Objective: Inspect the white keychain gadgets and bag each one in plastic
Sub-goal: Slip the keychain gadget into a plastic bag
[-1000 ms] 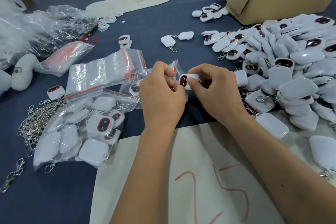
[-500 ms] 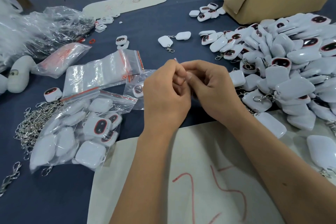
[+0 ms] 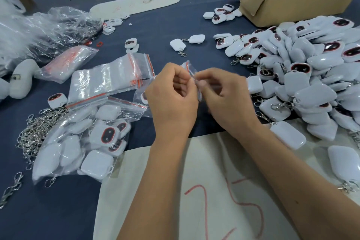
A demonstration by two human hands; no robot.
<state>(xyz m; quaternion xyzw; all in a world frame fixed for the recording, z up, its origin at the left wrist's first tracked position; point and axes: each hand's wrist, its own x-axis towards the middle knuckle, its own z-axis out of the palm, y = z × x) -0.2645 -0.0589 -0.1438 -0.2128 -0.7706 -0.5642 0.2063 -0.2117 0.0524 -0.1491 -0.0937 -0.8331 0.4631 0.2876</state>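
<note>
1. Since a second ago, the white gadget with the dark oval face that showed between the hands has gone out of sight, and both hands have closed together around a small clear zip bag with a red seal strip [image 3: 188, 68].
2. Nearest lies a pale cream sheet marked with red strokes [image 3: 214, 191], under both forearms.
3. The left hand [image 3: 172, 99] has its fingers curled and pinches the bag's edge; the right hand [image 3: 226, 93], somewhat blurred, also pinches the bag with curled fingers, touching the left hand's fingertips. Whether a gadget sits inside cannot be told.
4. To the left, a large clear plastic bag filled with white gadgets [image 3: 78, 142] rests on the dark blue tablecloth [image 3: 58, 210], beside a heap of silver metal clasp chains [image 3: 37, 132].
5. Behind that lies a stack of empty clear zip bags with red strips [image 3: 109, 80].
6. On the right rises a big pile of loose white keychain gadgets [image 3: 311, 76].
7. Farthest back stands a brown cardboard box holding a red sign with white characters [image 3: 292, 6].
</note>
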